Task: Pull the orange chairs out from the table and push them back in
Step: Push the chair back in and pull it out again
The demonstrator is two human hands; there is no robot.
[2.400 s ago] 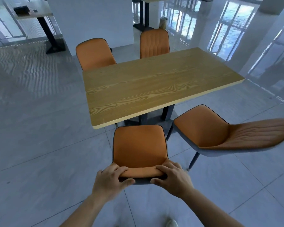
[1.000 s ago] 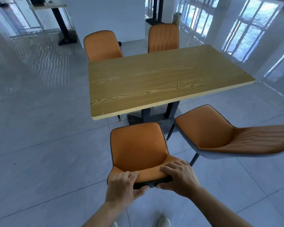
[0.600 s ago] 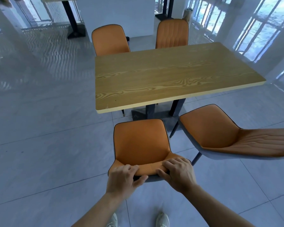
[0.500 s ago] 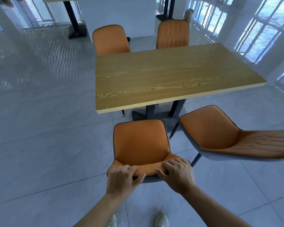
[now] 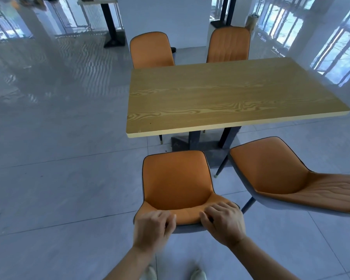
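An orange chair (image 5: 176,178) stands on the floor just in front of me, clear of the wooden table (image 5: 226,98). My left hand (image 5: 153,227) grips the top edge of its backrest on the left, fingers curled over the rim. My right hand (image 5: 223,221) grips the same edge on the right. A second orange chair (image 5: 271,170) stands to the right, also out from the table and turned at an angle. Two more orange chairs, one on the left (image 5: 152,50) and one on the right (image 5: 228,45), sit pushed in at the far side.
The table's dark pedestal base (image 5: 194,142) stands between the near chairs and the table edge. Grey tiled floor (image 5: 59,178) lies open to the left. A white pillar (image 5: 166,17) and another table's black leg (image 5: 111,27) stand beyond. My shoes (image 5: 174,274) show at the bottom.
The chair has come back toward me, widening the gap to the table edge. Both hands kept their grip on the backrest. My view shifted left.
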